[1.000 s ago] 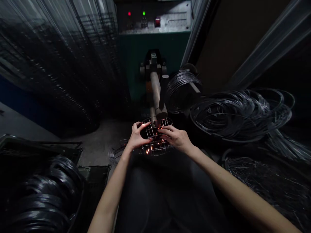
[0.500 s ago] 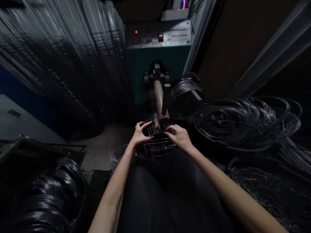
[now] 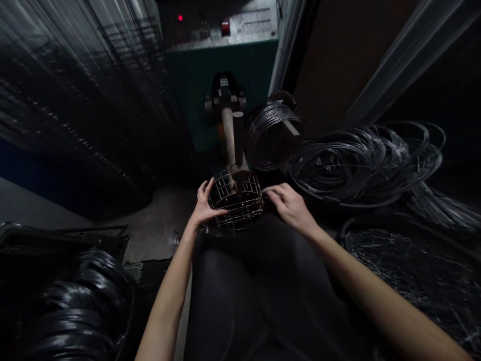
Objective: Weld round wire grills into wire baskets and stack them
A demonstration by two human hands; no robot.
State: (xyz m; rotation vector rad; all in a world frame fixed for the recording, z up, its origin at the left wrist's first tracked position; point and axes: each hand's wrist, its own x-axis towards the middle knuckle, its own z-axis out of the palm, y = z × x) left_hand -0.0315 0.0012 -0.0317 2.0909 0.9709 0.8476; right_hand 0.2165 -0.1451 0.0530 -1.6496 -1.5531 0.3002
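A round cage of welded wire (image 3: 244, 206) sits around the lower end of the machine's electrode arms (image 3: 228, 130), above my lap. My left hand (image 3: 203, 204) grips its left side, thumb along the front wires and fingers over the upper rim. Just off the cage's right edge is my right hand (image 3: 288, 204), its fingers drawn together and slightly blurred. Whether a small piece is pinched there cannot be made out. A dark upright cylinder (image 3: 238, 138) stands over the back of the cage.
The green machine (image 3: 184, 85) carries a red light and switch. Wire coils hang on a holder (image 3: 270, 130) and lie at right (image 3: 349, 165). A tub of cut wires (image 3: 398, 265) is at lower right, a crate with wire rings (image 3: 71, 311) at lower left. Wire mesh stacks (image 3: 93, 110) stand left.
My right hand has moved off the cage's front rim to its right side. My left hand keeps its hold while the cage has shifted or turned. The view has tilted down.
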